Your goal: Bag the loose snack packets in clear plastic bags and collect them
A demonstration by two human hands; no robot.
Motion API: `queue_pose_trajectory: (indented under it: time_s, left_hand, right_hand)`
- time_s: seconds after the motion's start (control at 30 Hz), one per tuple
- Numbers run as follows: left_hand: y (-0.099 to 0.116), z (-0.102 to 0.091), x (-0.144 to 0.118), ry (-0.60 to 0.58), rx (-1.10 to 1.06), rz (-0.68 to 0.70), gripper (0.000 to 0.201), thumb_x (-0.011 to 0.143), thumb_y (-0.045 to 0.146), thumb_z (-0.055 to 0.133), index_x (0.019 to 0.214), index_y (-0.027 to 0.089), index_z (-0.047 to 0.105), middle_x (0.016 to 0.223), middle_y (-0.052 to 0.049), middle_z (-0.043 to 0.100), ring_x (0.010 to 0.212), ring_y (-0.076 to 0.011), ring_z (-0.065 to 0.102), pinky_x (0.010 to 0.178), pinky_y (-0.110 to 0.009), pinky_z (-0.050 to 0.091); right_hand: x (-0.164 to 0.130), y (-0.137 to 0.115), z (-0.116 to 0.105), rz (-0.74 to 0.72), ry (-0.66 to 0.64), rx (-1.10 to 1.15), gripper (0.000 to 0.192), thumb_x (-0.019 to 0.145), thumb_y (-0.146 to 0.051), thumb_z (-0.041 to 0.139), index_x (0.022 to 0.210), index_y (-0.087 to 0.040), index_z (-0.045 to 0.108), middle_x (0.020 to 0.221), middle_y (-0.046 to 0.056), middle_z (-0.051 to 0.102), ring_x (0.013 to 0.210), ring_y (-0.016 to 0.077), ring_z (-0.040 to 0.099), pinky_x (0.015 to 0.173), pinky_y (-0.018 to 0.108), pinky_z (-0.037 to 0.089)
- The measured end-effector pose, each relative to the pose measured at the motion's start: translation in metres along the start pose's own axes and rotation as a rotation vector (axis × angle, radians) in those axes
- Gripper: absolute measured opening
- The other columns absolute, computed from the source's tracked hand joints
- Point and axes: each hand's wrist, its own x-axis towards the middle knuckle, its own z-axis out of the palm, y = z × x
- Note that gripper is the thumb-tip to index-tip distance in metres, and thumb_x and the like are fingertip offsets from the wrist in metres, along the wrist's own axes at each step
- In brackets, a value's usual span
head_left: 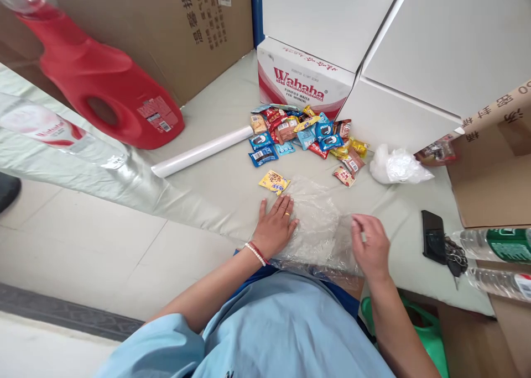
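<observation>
A sheet of clear plastic film lies wrinkled on the cloth-covered table, its near part hanging over the front edge. My left hand rests flat at the film's left side, fingers stretched out. Just beyond those fingertips is a yellow snack packet. At the film's right side my right hand is closed, thumb and fingers pinching the film's edge. Farther back, several small wrapped snacks form a loose pile. To its left lies a white roll, pointing toward the pile.
A red jug and a water bottle stand at the left. White boxes back the table. On the right are a crumpled white plastic bag, a black phone, keys and two bottles.
</observation>
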Motion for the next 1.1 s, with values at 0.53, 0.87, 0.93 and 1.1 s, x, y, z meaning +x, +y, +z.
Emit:
queue_pose_trajectory:
  time_s: [0.53, 0.87, 0.93, 1.1]
  left_hand:
    - [-0.035, -0.007, -0.006, 0.044, -0.076, 0.101, 0.055, 0.108, 0.043, 0.036, 0.158, 0.021, 0.044, 0.164, -0.013, 0.042, 0.153, -0.0295, 0.04, 0.128, -0.067, 0.012]
    - [-0.037, -0.008, -0.007, 0.052, -0.099, 0.09, 0.054, 0.107, 0.043, 0.037, 0.154, 0.02, 0.05, 0.162, -0.011, 0.046, 0.152, -0.0293, 0.041, 0.128, -0.065, 0.018]
    - [-0.038, -0.008, -0.007, 0.045, -0.1, 0.091, 0.053, 0.107, 0.044, 0.038, 0.153, 0.02, 0.051, 0.162, -0.011, 0.047, 0.152, -0.0293, 0.041, 0.128, -0.064, 0.019]
    - [-0.038, -0.008, -0.006, 0.043, -0.095, 0.095, 0.053, 0.107, 0.043, 0.037, 0.152, 0.019, 0.052, 0.161, -0.012, 0.047, 0.152, -0.0289, 0.041, 0.128, -0.065, 0.018]
  right_hand:
    - [0.185, 0.041, 0.053, -0.26, -0.213, -0.383, 0.039, 0.1, -0.021, 0.043, 0.129, -0.019, 0.068, 0.129, 0.016, 0.066, 0.123, 0.0345, 0.052, 0.101, 0.052, 0.048]
    - [0.281, 0.043, 0.078, -0.424, -0.452, -0.551, 0.042, 0.096, -0.017, 0.049, 0.134, -0.013, 0.066, 0.126, 0.019, 0.067, 0.12, 0.034, 0.049, 0.103, 0.051, 0.041]
    - [0.285, 0.048, 0.067, -0.463, -0.498, -0.466, 0.044, 0.093, -0.017, 0.053, 0.134, -0.013, 0.067, 0.129, 0.017, 0.066, 0.119, 0.0317, 0.051, 0.105, 0.049, 0.041]
    - [0.303, 0.048, 0.071, -0.54, -0.596, -0.4, 0.04, 0.081, -0.02, 0.07, 0.121, -0.02, 0.076, 0.163, 0.011, 0.039, 0.146, 0.0389, 0.029, 0.116, 0.056, 0.03]
